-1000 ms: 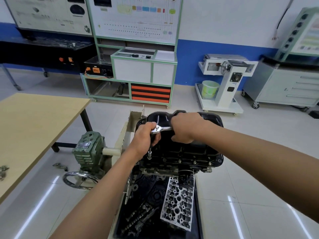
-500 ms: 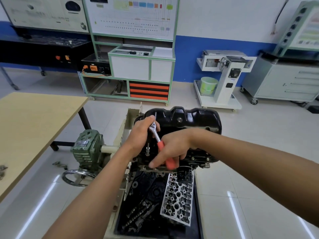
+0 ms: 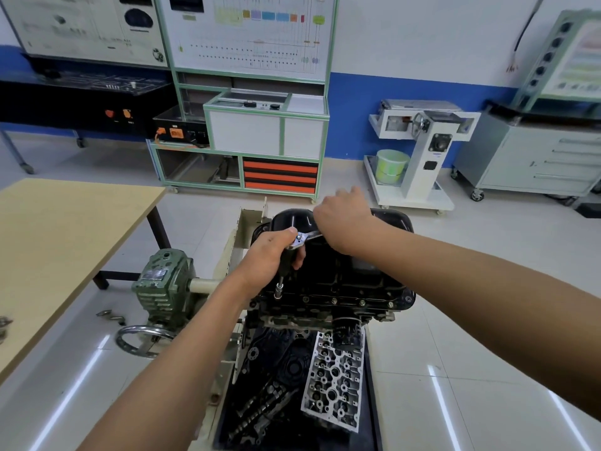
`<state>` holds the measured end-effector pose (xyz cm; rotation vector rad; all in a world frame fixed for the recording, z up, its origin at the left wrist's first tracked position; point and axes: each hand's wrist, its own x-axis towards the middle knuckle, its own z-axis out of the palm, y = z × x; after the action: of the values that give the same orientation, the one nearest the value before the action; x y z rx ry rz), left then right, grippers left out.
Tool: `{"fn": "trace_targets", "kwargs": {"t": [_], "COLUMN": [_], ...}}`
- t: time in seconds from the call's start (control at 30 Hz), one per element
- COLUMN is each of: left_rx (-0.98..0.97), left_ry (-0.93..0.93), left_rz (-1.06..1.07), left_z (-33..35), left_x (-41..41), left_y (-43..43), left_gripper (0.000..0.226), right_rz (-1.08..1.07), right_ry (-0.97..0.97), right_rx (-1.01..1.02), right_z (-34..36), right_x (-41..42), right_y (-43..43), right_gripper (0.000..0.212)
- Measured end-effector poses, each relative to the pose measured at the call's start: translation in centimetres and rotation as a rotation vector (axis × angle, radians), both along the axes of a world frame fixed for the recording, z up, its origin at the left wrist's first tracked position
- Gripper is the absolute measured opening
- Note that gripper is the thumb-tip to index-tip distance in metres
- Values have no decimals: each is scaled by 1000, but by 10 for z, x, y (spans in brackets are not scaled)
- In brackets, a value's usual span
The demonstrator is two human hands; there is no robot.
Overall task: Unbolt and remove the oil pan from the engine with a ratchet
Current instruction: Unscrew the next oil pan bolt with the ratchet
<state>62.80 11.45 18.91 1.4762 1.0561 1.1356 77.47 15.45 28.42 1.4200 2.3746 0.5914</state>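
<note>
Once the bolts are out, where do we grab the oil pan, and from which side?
Set the ratchet down first. Take the oil pan by its bolt flange, one hand at each short end, coming from left and right, then lift straight up. It sits on top of the engine; its glossy rounded top likely gives little hold, while the flange juts out as a lip.

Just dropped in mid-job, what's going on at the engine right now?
A person is working a silver ratchet on the glossy black metal oil pan atop the dark engine block. The left hand grips the ratchet head and its socket extension, which stands on a bolt at the pan's near-left flange. The right hand holds the handle over the pan. The pan sits on the engine, with more flange bolts in place.
</note>
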Motion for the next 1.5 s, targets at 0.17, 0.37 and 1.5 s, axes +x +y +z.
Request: {"fn": "trace_targets", "kwargs": {"t": [0.17, 0.37, 1.5], "left_rx": [-33, -8, -44], "left_ry": [-16, -48, -64], "left_rz": [-15, 170, -64], "left_z": [0, -2, -4], "left_x": [-1, 7, -9], "left_y": [0, -1, 7], "left_gripper": [43, 46, 50], "right_rz": [214, 163, 322], "right_ry": [209, 268, 99], "right_rx": [382, 180, 45], "right_z": [-27, -28, -12], "right_x": [0, 8, 1], "right_y": [16, 5, 15], "right_gripper": [32, 19, 37]}}
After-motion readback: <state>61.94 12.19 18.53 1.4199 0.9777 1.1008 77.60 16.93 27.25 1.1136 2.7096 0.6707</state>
